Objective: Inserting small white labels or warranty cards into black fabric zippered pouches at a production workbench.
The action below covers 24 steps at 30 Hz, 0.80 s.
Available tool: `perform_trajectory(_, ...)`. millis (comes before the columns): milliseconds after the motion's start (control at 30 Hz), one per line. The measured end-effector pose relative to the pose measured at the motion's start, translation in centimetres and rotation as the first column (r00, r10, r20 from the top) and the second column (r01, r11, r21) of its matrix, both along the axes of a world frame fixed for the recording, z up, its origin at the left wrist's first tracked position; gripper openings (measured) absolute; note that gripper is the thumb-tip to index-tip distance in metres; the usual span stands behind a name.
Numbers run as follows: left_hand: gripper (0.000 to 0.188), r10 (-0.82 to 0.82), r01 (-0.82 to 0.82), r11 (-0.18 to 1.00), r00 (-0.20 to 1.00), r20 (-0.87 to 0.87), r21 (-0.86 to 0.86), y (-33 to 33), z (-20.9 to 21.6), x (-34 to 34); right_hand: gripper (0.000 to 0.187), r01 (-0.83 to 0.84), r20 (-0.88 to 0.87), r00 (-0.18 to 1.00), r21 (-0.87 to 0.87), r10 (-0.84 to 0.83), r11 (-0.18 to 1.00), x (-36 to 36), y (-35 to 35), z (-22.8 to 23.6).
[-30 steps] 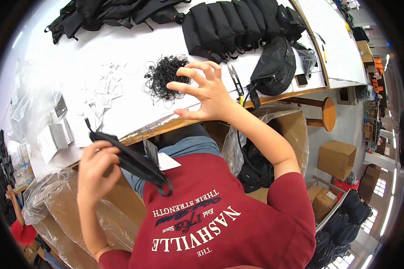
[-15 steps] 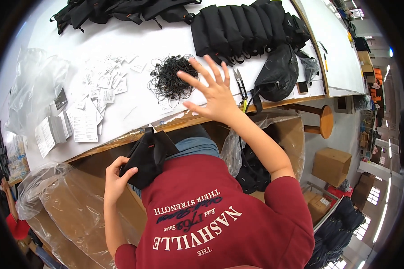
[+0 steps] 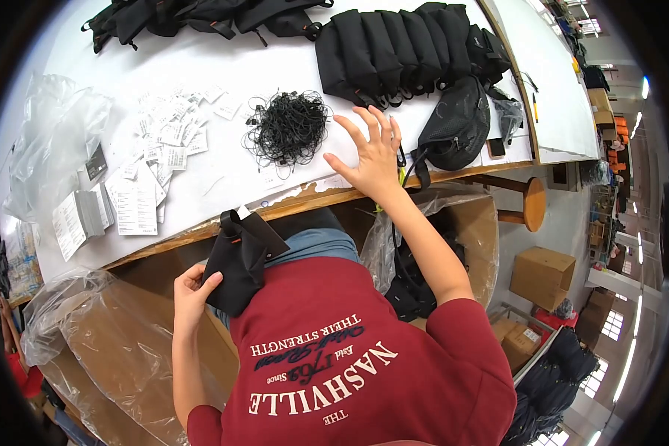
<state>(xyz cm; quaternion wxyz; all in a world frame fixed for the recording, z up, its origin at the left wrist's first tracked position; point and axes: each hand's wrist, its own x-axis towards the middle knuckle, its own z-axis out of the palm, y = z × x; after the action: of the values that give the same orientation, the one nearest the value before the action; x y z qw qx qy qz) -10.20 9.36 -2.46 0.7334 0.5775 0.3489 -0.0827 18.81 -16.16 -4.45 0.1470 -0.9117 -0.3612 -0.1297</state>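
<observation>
My left hand point(image 3: 194, 291) grips a small black fabric bag point(image 3: 236, 269) against my lap, thumb on its near side. A dark flap and a white label stick out at the bag's top, close to the table edge. Fingers spread and slightly bent, my right hand point(image 3: 372, 152) hovers over the table's front edge with nothing in it. To its left lies a tangled heap of thin black loop strings point(image 3: 286, 132). Just beside that hand, the yellow-green handle of scissors point(image 3: 402, 177) shows; the hand hides most of the blades.
Loose white tags point(image 3: 172, 134) and a stack of cards point(image 3: 82, 219) lie on the white table point(image 3: 223, 70), left. Black bags point(image 3: 386, 56) stand in a row behind; a black mesh bag point(image 3: 453, 126) sits right. Plastic-lined cartons point(image 3: 119, 334) flank me below. A stool point(image 3: 533, 204) stands right.
My right hand has moved right, away from the string heap and over the scissors, its fingers drawing in a little. The left hand still grips the bag, nearly unmoved.
</observation>
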Motion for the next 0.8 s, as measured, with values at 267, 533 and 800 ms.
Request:
perform_trajectory(267,0.015,0.018,-0.023,0.982,0.999,0.026,0.189,-1.1,-0.4,0.4,0.060,-0.026,0.018,1.000,0.075,0.024,0.997,-0.6,0.4,1.5)
perform_trajectory(533,0.018,-0.035,0.032,0.966,0.999,0.007,0.258,-1.1,-0.7,0.2,0.073,-0.083,-0.094,0.992,0.005,0.083,0.997,-0.8,0.8,1.2)
perform_trajectory(800,0.019,0.004,-0.025,0.950,0.998,0.068,0.311,-1.9,0.1,0.5,0.074,-0.200,-0.179,0.963,0.012,0.199,0.980,-2.0,1.1,2.4)
